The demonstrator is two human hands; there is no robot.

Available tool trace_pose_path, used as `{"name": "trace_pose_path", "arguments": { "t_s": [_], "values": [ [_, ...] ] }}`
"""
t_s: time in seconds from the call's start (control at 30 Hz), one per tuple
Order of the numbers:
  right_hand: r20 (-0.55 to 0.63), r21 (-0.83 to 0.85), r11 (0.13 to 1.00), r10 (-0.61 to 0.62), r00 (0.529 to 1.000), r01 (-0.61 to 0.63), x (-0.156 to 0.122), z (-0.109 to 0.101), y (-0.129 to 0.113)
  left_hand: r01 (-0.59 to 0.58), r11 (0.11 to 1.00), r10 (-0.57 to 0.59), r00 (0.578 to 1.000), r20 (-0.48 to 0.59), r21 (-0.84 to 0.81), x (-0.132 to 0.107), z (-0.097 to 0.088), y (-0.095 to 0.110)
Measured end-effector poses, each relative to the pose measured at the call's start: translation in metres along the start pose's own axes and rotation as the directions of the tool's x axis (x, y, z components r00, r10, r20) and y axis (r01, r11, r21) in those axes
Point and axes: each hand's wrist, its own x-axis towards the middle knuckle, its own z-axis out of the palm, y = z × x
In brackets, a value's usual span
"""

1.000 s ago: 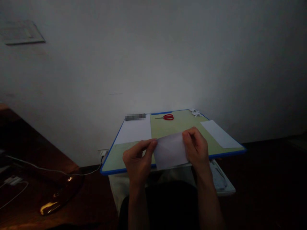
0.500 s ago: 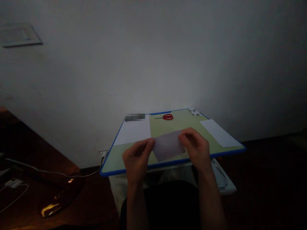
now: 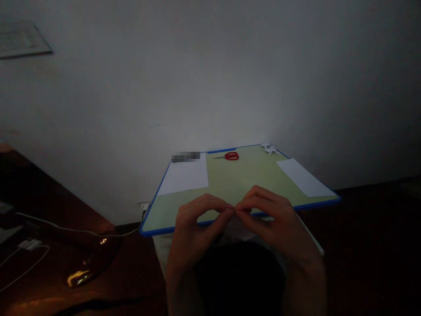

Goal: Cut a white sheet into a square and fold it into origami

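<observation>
My left hand (image 3: 199, 226) and my right hand (image 3: 271, 221) meet fingertip to fingertip over the table's near edge. Both pinch the upper edge of a piece of paper (image 3: 237, 230), which hangs dimly below the fingers, mostly in shadow. Beyond the hands, red-handled scissors (image 3: 230, 156) lie on the green table top (image 3: 237, 175), their blades pointing left.
A white sheet (image 3: 184, 177) lies at the left, with a blurred-out dark object (image 3: 186, 156) at its far edge. Another white sheet (image 3: 305, 177) is at the right. Paper scraps (image 3: 269, 149) sit in the far right corner, near the wall (image 3: 210, 79).
The hands, apart before with the paper stretched flat between them, have come together at the fingertips. The paper has swung down and toward me.
</observation>
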Motion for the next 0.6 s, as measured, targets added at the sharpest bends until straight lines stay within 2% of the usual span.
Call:
{"name": "trace_pose_path", "arguments": {
  "t_s": [0.17,0.37,0.6],
  "values": [
    [0.02,-0.043,0.999,-0.019,1.0,0.019,0.0011,0.0028,0.0036,0.003,1.0,-0.003,1.0,0.005,0.013,0.0004,0.0001,-0.0016],
    [0.029,-0.123,0.989,-0.077,0.997,0.08,-0.0004,0.0024,0.0051,-0.049,0.987,0.049,0.999,0.002,0.151,-0.0011,0.0023,0.0044],
    [0.072,-0.137,0.983,-0.114,0.991,0.123,0.001,0.0029,0.0071,-0.075,0.976,0.074,0.997,0.014,0.203,-0.0031,0.0019,0.0077]
  ]
}}
